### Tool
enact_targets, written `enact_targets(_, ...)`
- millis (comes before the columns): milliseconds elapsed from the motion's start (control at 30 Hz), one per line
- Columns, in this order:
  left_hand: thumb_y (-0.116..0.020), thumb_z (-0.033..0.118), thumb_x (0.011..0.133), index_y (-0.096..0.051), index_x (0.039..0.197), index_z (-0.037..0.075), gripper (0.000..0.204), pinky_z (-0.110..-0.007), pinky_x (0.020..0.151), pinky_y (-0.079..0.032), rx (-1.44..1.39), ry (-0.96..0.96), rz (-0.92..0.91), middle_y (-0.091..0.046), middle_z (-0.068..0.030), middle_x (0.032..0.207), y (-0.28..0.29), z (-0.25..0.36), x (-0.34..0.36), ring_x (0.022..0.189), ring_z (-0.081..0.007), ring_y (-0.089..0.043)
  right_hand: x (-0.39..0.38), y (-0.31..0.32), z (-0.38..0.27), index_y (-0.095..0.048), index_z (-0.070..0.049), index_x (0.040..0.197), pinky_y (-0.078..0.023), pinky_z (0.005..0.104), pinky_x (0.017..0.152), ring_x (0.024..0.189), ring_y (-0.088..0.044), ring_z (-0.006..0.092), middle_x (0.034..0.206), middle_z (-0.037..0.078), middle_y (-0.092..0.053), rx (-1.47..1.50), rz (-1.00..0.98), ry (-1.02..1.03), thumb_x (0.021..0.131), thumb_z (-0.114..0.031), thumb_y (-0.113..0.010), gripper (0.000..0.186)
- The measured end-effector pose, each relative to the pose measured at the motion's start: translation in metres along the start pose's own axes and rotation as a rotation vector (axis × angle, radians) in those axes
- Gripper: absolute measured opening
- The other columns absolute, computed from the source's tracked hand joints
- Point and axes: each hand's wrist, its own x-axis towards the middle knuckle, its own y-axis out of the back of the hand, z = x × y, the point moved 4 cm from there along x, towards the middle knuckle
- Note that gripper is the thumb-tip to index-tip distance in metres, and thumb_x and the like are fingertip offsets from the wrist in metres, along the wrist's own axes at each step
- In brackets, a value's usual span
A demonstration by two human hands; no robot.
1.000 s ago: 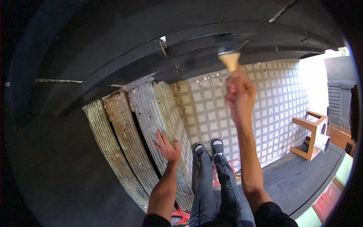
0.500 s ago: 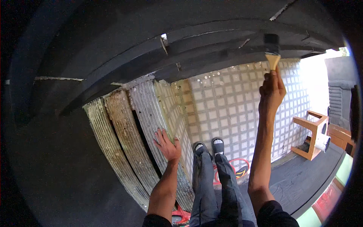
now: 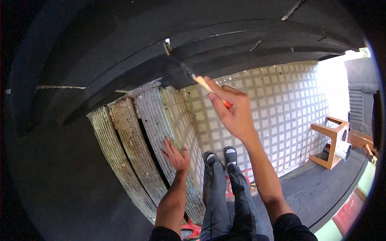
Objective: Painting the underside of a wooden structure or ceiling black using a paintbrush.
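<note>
My right hand (image 3: 235, 110) is closed round the handle of a paintbrush (image 3: 202, 82), a pale wooden one with a red end. The brush's dark bristles point up and left, blurred, against a black-painted stepped surface (image 3: 140, 66); whether they touch it I cannot tell. Small bare light patches show in the black, one of them just beyond the bristles. My left hand (image 3: 175, 154) rests with fingers spread on the nearest of several weathered corrugated strips (image 3: 150, 108), close to its right edge.
Below is a square-patterned tiled floor (image 3: 261, 104), where my sandalled feet stand. At the right, a brown patterned stool (image 3: 335, 138) lies on its side beside a white paint-smeared container (image 3: 343, 150). A red hose or cord (image 3: 231, 186) is by my legs. A dark ledge (image 3: 309, 201) runs along the lower right.
My right hand has swung left and slightly down with the paintbrush, which has tipped from upright to slanting up-left. The left hand stays nearly where it was.
</note>
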Motion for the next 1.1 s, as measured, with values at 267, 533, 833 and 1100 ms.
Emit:
enact_targets(267, -0.059, 0.025, 0.081, -0.036, 0.141, 0.0, 0.07, -0.066, 0.11, -0.016, 0.006, -0.001, 0.011, -0.026, -0.02, 0.153, -0.001, -0.003, -0.002, 0.142, -0.0424, -0.022, -0.009, 0.086, 0.078, -0.059, 0.001, 0.128, -0.032, 0.0189, 0.051, 0.063, -0.041, 0.0013, 0.095, 0.0, -0.066, 0.093, 0.715, -0.203, 0.095, -0.014, -0.058, 0.036)
enact_targets(533, -0.061, 0.025, 0.08, -0.035, 0.142, 0.0, 0.072, -0.064, 0.112, -0.011, -0.053, 0.036, -0.045, -0.025, -0.0206, 0.153, 0.0, -0.001, 0.0, 0.142, -0.0429, -0.021, -0.004, -0.034, 0.039, -0.059, 0.001, 0.127, -0.035, 0.0255, 0.05, 0.059, -0.043, 0.0057, 0.077, -0.001, -0.063, 0.191, 0.524, -0.192, 0.093, -0.011, -0.06, 0.036)
enact_targets(833, -0.059, 0.023, 0.08, -0.032, 0.144, -0.001, 0.073, -0.062, 0.114, -0.009, -0.054, 0.025, -0.055, -0.025, -0.0205, 0.153, 0.002, -0.003, 0.001, 0.143, -0.0407, -0.019, -0.031, -0.081, -0.009, -0.06, -0.004, 0.128, -0.037, 0.028, 0.052, 0.057, -0.044, 0.0114, 0.064, 0.009, -0.052, 0.134, 0.23, -0.063, 0.089, -0.004, -0.06, 0.039)
enact_targets(1100, -0.058, 0.028, 0.081, -0.033, 0.143, -0.001, 0.074, -0.063, 0.112, -0.01, -0.063, 0.016, -0.057, -0.025, -0.0205, 0.154, 0.0, -0.002, 0.002, 0.143, -0.0413, -0.018, -0.01, -0.092, 0.048, -0.06, -0.005, 0.127, -0.041, 0.0311, 0.054, 0.056, -0.049, 0.0182, 0.069, 0.016, -0.056, 0.012, 0.238, -0.091, 0.089, -0.004, -0.058, 0.039)
